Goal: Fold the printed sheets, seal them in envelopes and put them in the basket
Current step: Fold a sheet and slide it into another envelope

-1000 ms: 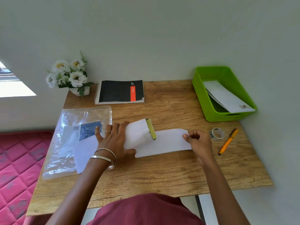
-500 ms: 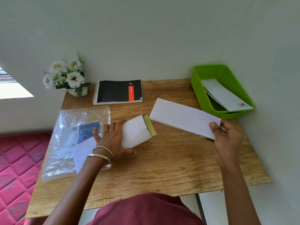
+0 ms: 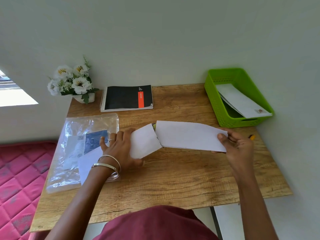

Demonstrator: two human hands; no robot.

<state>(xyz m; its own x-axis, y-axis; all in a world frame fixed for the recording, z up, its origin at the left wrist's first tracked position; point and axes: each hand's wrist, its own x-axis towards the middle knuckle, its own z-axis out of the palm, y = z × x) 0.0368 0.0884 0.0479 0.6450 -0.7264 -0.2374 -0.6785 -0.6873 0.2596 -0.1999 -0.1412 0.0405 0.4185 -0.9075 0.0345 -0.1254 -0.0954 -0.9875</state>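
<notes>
My left hand [image 3: 119, 148] grips a white envelope [image 3: 144, 142] just above the wooden table [image 3: 173, 174], its open mouth facing right, where a bit of yellow-green strip shows. My right hand [image 3: 239, 144] pinches the right end of a folded white sheet [image 3: 188, 135]. The sheet's left end meets the envelope's mouth. The green basket [image 3: 223, 108] stands at the table's back right corner and holds another white envelope [image 3: 240, 101] leaning inside it.
A clear plastic pack [image 3: 83, 135] with a blue label lies at the left, and a white sheet [image 3: 86, 161] sticks out under my left wrist. A black notebook [image 3: 126, 97] and a flower pot [image 3: 72, 82] stand at the back. An orange pen [image 3: 252, 136] peeks out behind my right hand.
My right hand lifted the folded sheet off the table, swung it up to the right, then brought its left end down to the envelope's mouth. My left hand stayed on the envelope.
</notes>
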